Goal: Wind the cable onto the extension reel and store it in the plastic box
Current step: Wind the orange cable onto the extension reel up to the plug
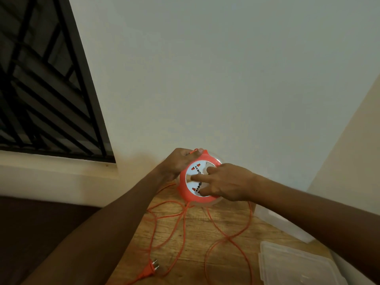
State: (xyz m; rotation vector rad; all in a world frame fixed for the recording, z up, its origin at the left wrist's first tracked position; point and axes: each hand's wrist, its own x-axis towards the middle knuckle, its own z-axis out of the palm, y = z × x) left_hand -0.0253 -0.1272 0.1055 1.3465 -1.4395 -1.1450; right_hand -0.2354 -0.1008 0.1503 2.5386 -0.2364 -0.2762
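Note:
The extension reel [192, 183], orange-rimmed with a white socket face, is held up above the far end of the wooden table [197, 239]. My left hand [178, 162] grips its upper left rim, thumb on top. My right hand [223, 183] rests on the white face with the fingers spread over it. The orange cable [183, 227] hangs from the reel and lies in loose loops over the table. Its plug [149, 269] lies near the table's front left edge. The clear plastic box [281, 225] stands at the right, partly behind my right forearm.
A clear plastic lid [296, 266] lies flat on the table at the front right. A plain wall rises just behind the table, with a barred window [41, 89] and its sill to the left.

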